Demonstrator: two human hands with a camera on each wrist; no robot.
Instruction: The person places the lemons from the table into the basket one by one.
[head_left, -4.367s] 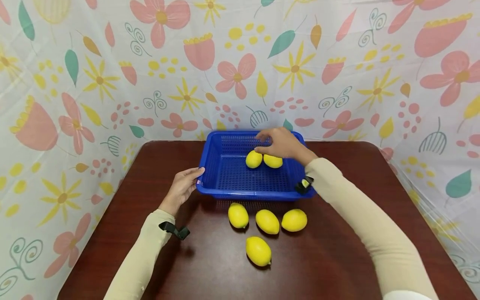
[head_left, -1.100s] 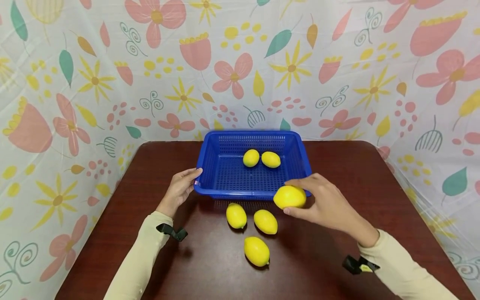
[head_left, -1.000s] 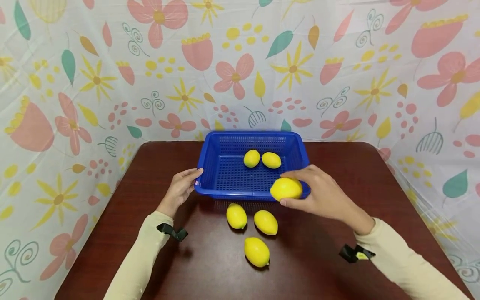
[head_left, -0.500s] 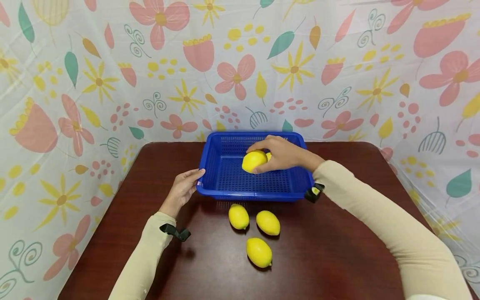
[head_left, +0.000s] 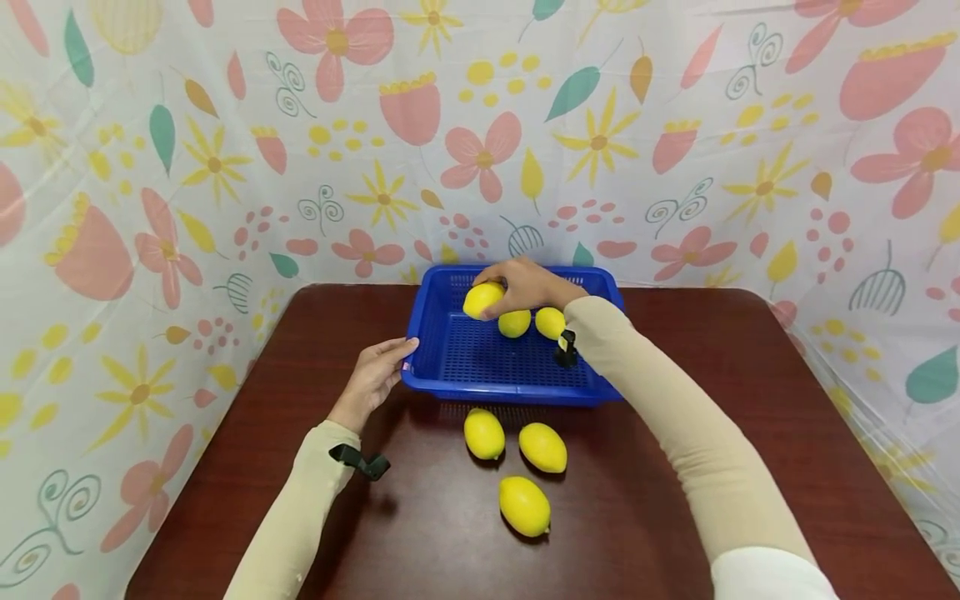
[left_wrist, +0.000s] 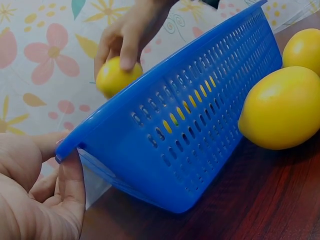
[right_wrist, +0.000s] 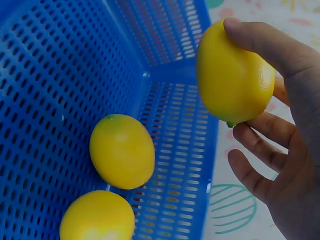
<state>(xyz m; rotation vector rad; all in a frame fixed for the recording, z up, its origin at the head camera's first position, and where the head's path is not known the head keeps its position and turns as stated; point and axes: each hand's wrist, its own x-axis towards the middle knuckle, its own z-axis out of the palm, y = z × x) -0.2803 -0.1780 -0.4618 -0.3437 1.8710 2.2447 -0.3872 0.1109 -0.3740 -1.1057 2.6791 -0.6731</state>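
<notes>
A blue plastic basket (head_left: 495, 387) with slotted walls stands at the back of the table. My left hand (head_left: 372, 375) pinches its left rim between thumb and fingers, as the left wrist view shows up close (left_wrist: 52, 185). Over the basket's back left part, my right hand (head_left: 522, 283) holds a lemon (head_left: 483, 300) by thumb and fingertips; the right wrist view shows this lemon (right_wrist: 232, 75) above the rim level. Two more lemons lie on the basket floor, one (head_left: 514, 323) beside the other (head_left: 551, 322).
On the dark wooden table (head_left: 675, 500), in front of the basket, lie three lemons: one at left (head_left: 484, 434), one at right (head_left: 543, 447), one nearer (head_left: 525, 507). A flower-patterned cloth (head_left: 480, 158) hangs close behind the basket and along both sides.
My right hand has carried a lemon from in front of the basket's right side, over the rim, to its back left part. The left hand stays on the rim.
</notes>
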